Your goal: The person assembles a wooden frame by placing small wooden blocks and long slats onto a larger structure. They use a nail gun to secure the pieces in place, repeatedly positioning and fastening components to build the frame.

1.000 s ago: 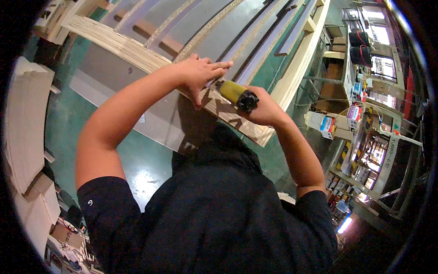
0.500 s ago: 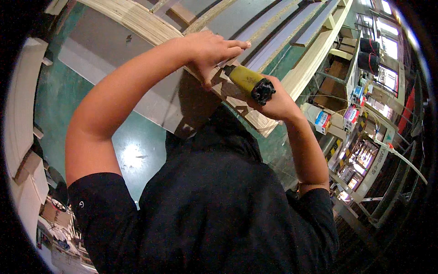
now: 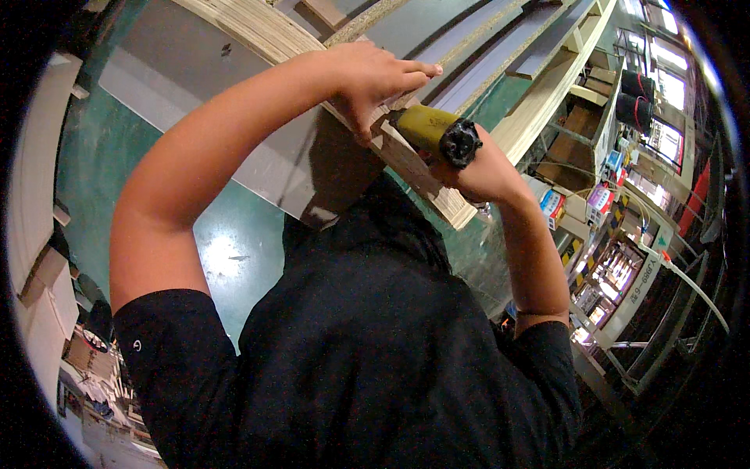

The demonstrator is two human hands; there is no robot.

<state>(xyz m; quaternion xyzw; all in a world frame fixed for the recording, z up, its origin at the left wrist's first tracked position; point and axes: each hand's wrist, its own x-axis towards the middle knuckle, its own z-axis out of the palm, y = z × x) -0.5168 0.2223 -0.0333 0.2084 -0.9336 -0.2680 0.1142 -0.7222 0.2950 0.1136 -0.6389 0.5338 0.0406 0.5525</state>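
My right hand (image 3: 491,173) is wrapped round a yellow nail gun (image 3: 426,127) with a black knobbed end cap. The tool's narrow dark nose points left, close to a pale wooden beam (image 3: 430,181) that belongs to a frame. My left hand (image 3: 371,78) lies over the same beam just left of the nose, its fingers stretched out to the right and its thumb down the near side. The exact spot where the nose meets the wood is partly hidden by the left hand. A grey panel (image 3: 195,78) lies under the frame.
Chipboard strips (image 3: 488,82) run across the frame, beside a long pale rail (image 3: 535,117) on the right. Beyond stand a metal rack with boxes (image 3: 552,205) and a white hose (image 3: 695,289). Stacked boards (image 3: 35,172) line the left, above green floor (image 3: 223,258).
Both hands have shifted slightly right along with the nail gun, which now lies flatter across the view. The frame has shifted slightly in the picture. My left fingers remain stretched out.
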